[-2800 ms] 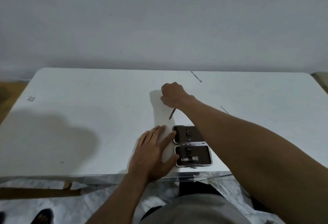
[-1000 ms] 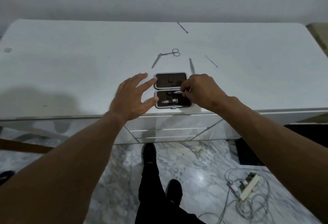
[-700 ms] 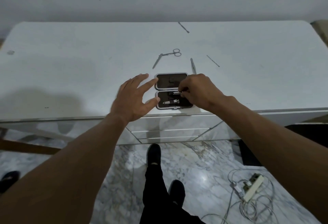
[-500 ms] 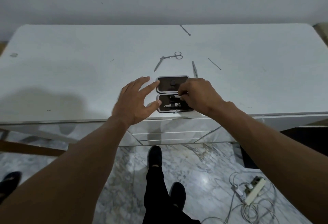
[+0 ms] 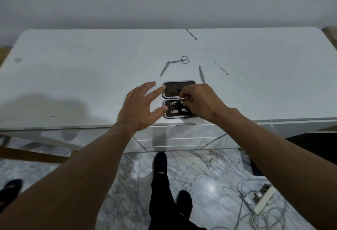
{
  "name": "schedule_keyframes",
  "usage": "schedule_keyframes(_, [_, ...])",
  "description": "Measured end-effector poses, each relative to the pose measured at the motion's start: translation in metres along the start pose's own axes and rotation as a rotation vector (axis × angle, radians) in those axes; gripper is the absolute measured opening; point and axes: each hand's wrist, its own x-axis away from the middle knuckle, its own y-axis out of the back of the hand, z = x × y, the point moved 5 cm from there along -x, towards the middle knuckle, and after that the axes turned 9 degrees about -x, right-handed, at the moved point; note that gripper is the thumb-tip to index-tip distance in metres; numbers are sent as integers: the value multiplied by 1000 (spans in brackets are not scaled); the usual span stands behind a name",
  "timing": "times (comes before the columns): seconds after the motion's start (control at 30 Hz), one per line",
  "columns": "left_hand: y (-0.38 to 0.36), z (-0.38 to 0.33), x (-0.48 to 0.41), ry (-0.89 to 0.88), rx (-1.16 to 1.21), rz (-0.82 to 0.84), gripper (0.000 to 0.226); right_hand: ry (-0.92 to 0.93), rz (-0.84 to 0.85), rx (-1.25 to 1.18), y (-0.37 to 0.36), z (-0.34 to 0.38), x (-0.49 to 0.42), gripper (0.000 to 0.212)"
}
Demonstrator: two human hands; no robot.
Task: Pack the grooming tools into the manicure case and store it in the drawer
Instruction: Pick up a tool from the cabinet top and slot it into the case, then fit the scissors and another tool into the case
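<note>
The manicure case (image 5: 171,91) lies open near the front edge of the white table (image 5: 73,76), its dark lining up. Two nail clippers lie in the near half: the upper clipper (image 5: 176,102) and the lower clipper (image 5: 179,111). My right hand (image 5: 200,102) pinches the right end of the upper clipper with curled fingers. My left hand (image 5: 140,107) rests with spread straight fingers against the case's left side. Loose on the table beyond lie scissors (image 5: 179,61), a nail file (image 5: 164,69), tweezers (image 5: 201,74), a thin pick (image 5: 221,68) and a far tool (image 5: 191,34).
Closed drawer fronts (image 5: 173,142) sit under the table edge right below the case. A power strip with tangled cables (image 5: 262,200) lies on the marble floor at the right. My legs and shoes (image 5: 160,164) stand before the drawers. A wall stands behind the table.
My right hand brought a second clipper from the table to the case and set it into the near half. My left hand stayed at the case's left side.
</note>
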Motion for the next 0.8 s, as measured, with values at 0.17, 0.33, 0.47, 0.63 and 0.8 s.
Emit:
schedule_keyframes(0.17, [1,0,0,2,-2,9,65,-3,14,-19,1,-1,0,21])
schedule_keyframes(0.33, [0,0,0,-4,-25,20,67,7,30,4,1,-1,-3,22])
schedule_keyframes(0.47, [0,0,0,-2,-17,12,66,21,37,-10,3,-1,-1,19])
schedule_keyframes(0.63, [1,-1,0,-6,-13,10,65,-64,-72,25,18,-8,-19,19])
schedule_keyframes(0.8, [2,0,0,-5,-13,18,63,-143,-123,91,33,-23,-60,20])
